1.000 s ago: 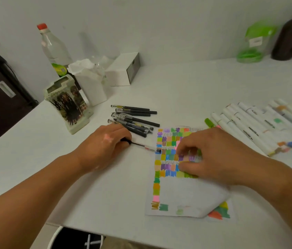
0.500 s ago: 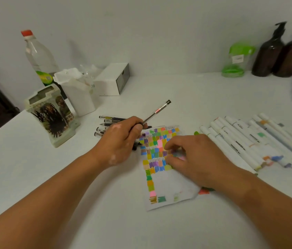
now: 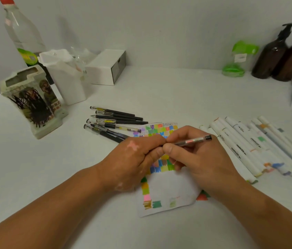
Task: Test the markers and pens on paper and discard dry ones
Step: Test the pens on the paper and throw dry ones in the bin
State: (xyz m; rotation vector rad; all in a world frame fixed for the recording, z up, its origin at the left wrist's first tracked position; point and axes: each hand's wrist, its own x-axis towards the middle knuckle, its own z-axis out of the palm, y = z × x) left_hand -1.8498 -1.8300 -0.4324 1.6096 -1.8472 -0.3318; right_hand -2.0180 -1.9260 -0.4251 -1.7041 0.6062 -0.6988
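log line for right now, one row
left hand: grips pen end | right hand: pinches pen barrel | pen: held above paper | paper: colour swatches

I see a white tabletop [image 3: 177, 97]. A sheet of paper [image 3: 170, 187] covered in coloured swatches lies near its front edge. Just behind and to the left is a loose bunch of black pens [image 3: 116, 119], maybe 7; they overlap too much to count. White markers [image 3: 249, 146] lie in a row at right. At far left stand a printed holder [image 3: 32, 99], a white container [image 3: 66, 81], a white box [image 3: 105, 67] and a clear bottle [image 3: 23, 33]. At far right are a green-lidded jar [image 3: 238, 58] and 2 brown pump bottles [image 3: 271, 54].
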